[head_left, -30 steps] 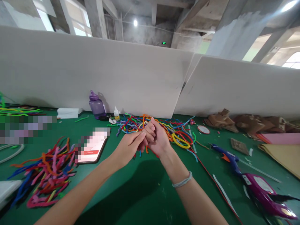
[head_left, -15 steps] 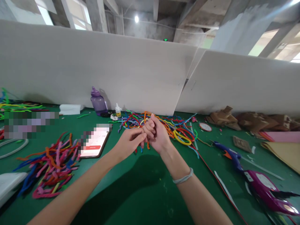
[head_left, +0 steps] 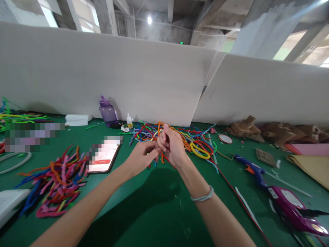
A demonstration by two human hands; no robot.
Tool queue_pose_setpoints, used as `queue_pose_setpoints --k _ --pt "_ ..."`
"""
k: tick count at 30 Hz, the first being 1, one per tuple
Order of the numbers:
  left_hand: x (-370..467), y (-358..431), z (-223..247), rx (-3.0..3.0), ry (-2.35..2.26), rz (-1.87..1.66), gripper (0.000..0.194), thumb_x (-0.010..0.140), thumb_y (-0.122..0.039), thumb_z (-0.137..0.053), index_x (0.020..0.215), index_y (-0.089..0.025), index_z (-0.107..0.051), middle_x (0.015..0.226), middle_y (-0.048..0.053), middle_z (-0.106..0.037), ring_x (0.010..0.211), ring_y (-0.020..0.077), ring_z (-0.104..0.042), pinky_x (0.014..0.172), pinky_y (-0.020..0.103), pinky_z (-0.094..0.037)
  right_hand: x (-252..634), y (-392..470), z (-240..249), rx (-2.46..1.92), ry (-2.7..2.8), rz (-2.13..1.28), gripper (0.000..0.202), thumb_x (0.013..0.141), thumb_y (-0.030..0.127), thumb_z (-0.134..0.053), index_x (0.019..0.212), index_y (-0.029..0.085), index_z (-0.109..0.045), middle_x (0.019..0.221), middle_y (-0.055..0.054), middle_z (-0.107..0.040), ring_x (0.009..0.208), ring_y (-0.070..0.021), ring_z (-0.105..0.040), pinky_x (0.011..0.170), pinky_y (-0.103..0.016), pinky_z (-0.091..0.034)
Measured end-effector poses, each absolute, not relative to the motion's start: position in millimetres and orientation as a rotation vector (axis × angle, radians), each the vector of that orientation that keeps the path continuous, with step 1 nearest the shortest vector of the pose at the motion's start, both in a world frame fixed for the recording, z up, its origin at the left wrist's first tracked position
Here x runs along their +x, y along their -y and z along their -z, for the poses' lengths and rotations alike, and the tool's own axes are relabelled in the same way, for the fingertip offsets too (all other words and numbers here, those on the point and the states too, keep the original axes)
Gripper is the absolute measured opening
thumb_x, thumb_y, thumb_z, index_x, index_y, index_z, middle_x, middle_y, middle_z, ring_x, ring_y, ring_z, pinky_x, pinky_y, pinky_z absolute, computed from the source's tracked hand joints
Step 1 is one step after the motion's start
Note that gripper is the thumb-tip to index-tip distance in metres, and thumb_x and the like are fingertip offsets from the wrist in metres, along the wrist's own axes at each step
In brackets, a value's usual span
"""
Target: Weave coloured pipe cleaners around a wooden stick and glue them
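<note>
My left hand [head_left: 144, 156] and my right hand [head_left: 172, 145] meet above the green table, fingertips against each other. The left thumb and fingers are pinched, while the right fingers are curled in with the thumb on top. A short stretch of red pipe cleaner [head_left: 166, 158] shows below the fingers where the hands meet; the rest of it is hidden by them. Just behind lies a tangled pile of coloured pipe cleaners [head_left: 144, 132], with yellow loops [head_left: 199, 151] at its right side.
To the left are a phone [head_left: 102, 161], more pipe cleaners [head_left: 60, 178], a purple bottle [head_left: 108, 113] and a small glue bottle [head_left: 129, 121]. A blue and purple glue gun [head_left: 290, 206] lies on the right, with cardboard pieces [head_left: 245, 129] behind. A white partition [head_left: 115, 72] borders the table's far side.
Both hands have shifted only slightly, and the right fingers have turned a little inward. A red length now shows under the right hand.
</note>
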State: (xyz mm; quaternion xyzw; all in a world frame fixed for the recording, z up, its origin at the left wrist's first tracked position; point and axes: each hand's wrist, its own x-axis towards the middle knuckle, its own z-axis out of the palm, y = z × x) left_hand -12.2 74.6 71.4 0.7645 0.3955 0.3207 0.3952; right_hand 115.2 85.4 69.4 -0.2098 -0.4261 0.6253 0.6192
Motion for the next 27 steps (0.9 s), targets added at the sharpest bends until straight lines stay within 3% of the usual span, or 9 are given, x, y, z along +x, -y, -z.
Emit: queue_pose_setpoints --k 8,16,27 --pt "-15 -75 -73 1.914 -1.028 -0.726 0.020 0.081 -0.026 -0.042 0.076 -0.015 -0.058 0.061 -0.001 -0.059 0.055 0.0121 -0.055 0.044 0.019 -0.038 115 -87 -68 -0.604 1.120 -1.282 0.045 0.086 0.046 -0.050 0.051 0.020 -0.040 0.038 0.010 -0.027 0.032 -0.0054 -0.030 0.038 -0.021 -0.021" --pt "-15 -82 -72 1.974 -1.150 -0.720 0.018 0.077 -0.028 -0.047 0.074 -0.015 -0.058 0.063 0.001 -0.061 0.057 0.0153 -0.057 0.050 0.023 -0.042 116 -83 -65 -1.018 1.610 -0.476 0.042 0.094 0.038 -0.040 0.056 0.019 -0.044 0.050 0.004 -0.045 0.047 -0.0076 -0.043 0.050 -0.021 -0.033" --pt "-27 -101 -50 1.822 -1.079 -0.626 0.015 0.071 -0.020 -0.050 0.061 -0.017 -0.061 0.057 0.000 -0.065 0.054 0.0159 -0.057 0.050 0.023 -0.041 111 -78 -65 -1.300 2.021 0.076 0.040 0.097 0.036 -0.036 0.067 0.019 -0.055 0.062 0.000 -0.061 0.057 -0.0118 -0.053 0.054 -0.026 -0.029"
